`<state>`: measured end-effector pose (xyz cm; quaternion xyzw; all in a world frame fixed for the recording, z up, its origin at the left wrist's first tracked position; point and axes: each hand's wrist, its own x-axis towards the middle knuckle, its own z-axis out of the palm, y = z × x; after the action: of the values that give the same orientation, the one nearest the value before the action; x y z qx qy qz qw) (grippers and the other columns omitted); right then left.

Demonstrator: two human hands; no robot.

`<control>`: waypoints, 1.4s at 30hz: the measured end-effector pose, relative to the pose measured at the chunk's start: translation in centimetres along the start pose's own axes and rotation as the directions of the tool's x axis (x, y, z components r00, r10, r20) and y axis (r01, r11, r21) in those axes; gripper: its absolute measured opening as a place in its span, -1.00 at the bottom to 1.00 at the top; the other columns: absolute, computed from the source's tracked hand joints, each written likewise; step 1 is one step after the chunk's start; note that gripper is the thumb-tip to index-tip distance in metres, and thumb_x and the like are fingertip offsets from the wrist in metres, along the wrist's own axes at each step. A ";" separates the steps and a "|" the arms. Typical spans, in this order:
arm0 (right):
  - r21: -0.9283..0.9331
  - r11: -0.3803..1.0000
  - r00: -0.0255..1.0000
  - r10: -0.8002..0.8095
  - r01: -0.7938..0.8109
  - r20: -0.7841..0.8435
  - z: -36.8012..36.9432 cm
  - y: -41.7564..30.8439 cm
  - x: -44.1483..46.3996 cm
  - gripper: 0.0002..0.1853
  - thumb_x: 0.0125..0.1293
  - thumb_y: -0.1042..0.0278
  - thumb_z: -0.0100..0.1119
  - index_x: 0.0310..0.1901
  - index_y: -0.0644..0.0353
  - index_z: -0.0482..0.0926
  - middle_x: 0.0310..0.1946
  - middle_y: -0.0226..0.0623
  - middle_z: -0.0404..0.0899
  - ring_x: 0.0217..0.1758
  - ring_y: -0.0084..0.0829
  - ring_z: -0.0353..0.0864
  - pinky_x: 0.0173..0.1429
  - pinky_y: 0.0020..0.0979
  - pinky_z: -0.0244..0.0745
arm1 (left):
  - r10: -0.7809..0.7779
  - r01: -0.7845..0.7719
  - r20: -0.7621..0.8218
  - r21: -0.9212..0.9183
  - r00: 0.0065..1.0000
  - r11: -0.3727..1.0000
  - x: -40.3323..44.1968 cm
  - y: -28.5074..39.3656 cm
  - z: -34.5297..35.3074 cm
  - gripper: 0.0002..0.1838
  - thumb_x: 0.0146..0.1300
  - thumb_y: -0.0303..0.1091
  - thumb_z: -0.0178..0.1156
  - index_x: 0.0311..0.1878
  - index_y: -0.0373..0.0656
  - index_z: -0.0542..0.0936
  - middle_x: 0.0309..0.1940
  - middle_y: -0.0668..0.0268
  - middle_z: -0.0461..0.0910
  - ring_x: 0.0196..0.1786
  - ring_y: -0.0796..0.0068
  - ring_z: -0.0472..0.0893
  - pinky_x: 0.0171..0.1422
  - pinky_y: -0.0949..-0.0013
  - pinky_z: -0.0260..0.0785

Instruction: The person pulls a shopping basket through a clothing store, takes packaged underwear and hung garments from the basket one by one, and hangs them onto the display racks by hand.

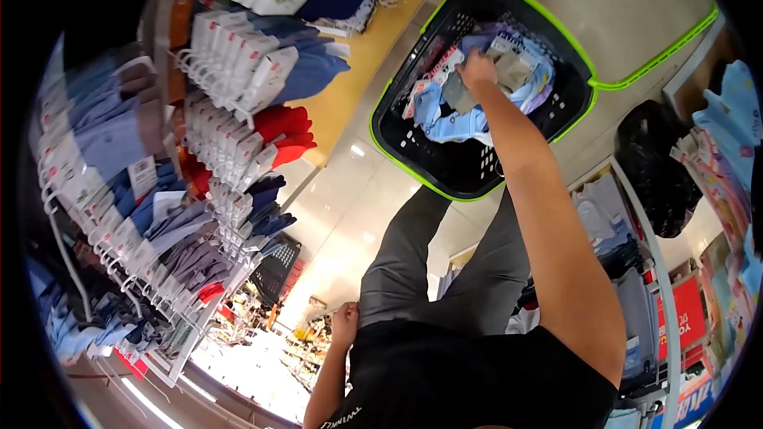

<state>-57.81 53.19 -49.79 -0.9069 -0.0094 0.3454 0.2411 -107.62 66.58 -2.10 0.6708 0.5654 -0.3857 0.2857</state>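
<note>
A black shopping basket (457,167) with a bright green rim stands on the floor in front of my legs. Inside it lies a pile of small packaged garments in light blue (453,127), lilac and grey. My right hand (478,71) reaches down into this pile, its fingers bent around a grey garment (458,95); the fingertips are partly hidden. Beside my left thigh hangs my left hand (345,322), fingers curled in and nothing visible in them.
Racks to the left carry packaged garments on white hangers, among them blue (310,71) and red (286,123) ones. At the right are a metal-framed shelf (664,270), a black plastic bag (656,167) and hanging light-blue clothes (731,123). One green basket handle (660,56) sticks out rightward.
</note>
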 end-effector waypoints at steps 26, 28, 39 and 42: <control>0.478 0.785 0.793 -0.553 0.393 0.256 -29.7 -16.2 -32.7 -0.69 0.18 0.46 0.38 -0.11 0.27 0.46 -0.32 -0.32 0.65 -0.27 -0.56 0.59 -0.19 -0.47 0.47 | 0.428 -0.667 -0.528 -0.679 0.734 0.306 -5.2 18.0 -8.2 -0.36 0.25 -0.19 0.30 0.31 -0.23 0.32 0.14 0.09 0.51 0.15 0.31 0.54 0.19 0.22 0.40; 0.564 0.748 0.683 -0.615 0.349 0.394 -34.3 -22.4 -36.2 -0.71 0.20 0.48 0.36 -0.10 0.25 0.46 -0.30 -0.35 0.65 -0.25 -0.60 0.59 -0.18 -0.50 0.46 | 0.401 -0.675 -0.570 -0.710 0.717 0.199 -4.0 19.7 -9.6 -0.19 0.20 -0.13 0.38 0.41 -0.22 0.21 0.24 0.05 0.42 0.31 0.22 0.42 0.34 0.13 0.31; 0.826 0.499 0.474 -0.812 0.262 0.340 -38.3 -37.0 -47.7 -0.64 0.28 0.56 0.23 0.09 0.28 0.41 -0.06 -0.23 0.63 0.01 -0.48 0.60 0.15 -0.45 0.44 | 0.370 -0.725 -0.774 -0.622 0.513 -0.296 -13.6 18.7 -20.3 -0.69 0.35 -0.32 0.24 0.07 -0.26 0.56 -0.19 0.38 0.64 -0.23 0.69 0.53 -0.18 0.54 0.38; 0.788 0.507 0.455 -0.827 0.349 0.331 -38.5 -39.2 -49.2 -0.61 0.31 0.53 0.22 0.14 0.30 0.40 0.00 -0.21 0.61 0.05 -0.48 0.57 0.16 -0.46 0.43 | 0.327 -0.748 -0.833 -0.549 0.447 -0.375 -15.4 17.9 -22.5 -0.71 0.35 -0.38 0.23 0.07 -0.32 0.55 -0.14 0.34 0.65 -0.14 0.67 0.57 -0.10 0.57 0.39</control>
<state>-65.14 62.17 23.03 -0.5058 -0.3209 0.5163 0.6121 -86.69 73.24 22.06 0.5157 0.2671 0.4165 0.6995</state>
